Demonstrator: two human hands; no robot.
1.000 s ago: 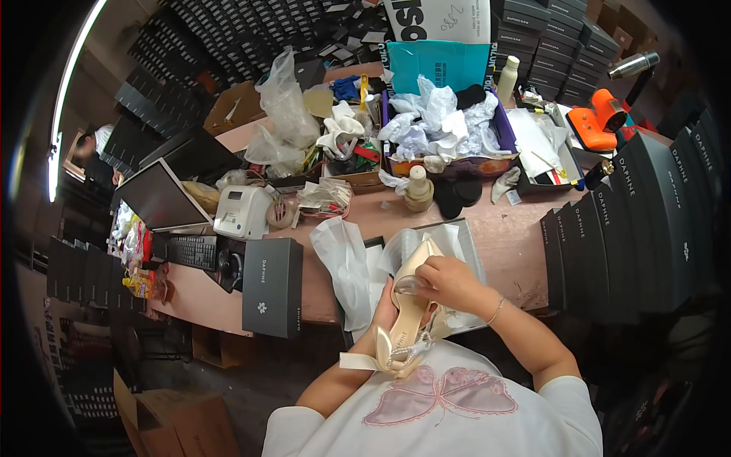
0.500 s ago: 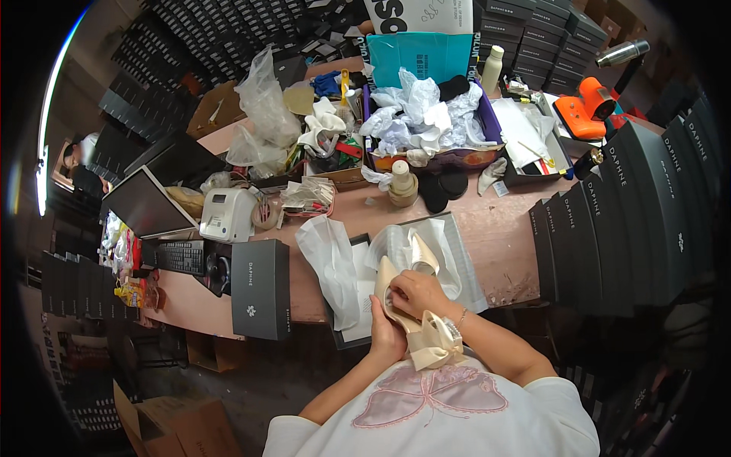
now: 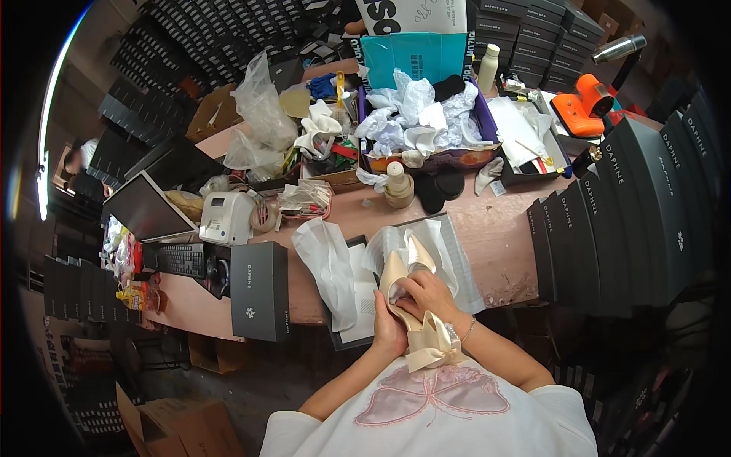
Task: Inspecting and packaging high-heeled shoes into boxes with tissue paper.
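A cream pointed-toe shoe is tilted up in front of my chest, toe pointing away from me. My left hand is closed around its left side and underside. My right hand has its fingers bent into the shoe's opening; what the fingertips pinch is hidden, with a bit of pale material beside them. A cream ribbon bow hangs at the heel end, near my right wrist. Beyond, a second cream shoe lies on white tissue paper in an open box. More tissue drapes over a dark-edged tray.
A closed dark shoe box stands to the left, by a keyboard and a white label printer. Dark boxes are stacked along the right. At the back, a purple-edged bin holds crumpled paper, near a bottle.
My right hand has shifted slightly right and down along the shoe's opening, showing more of its inside. My left hand keeps its hold, and the view has moved slightly.
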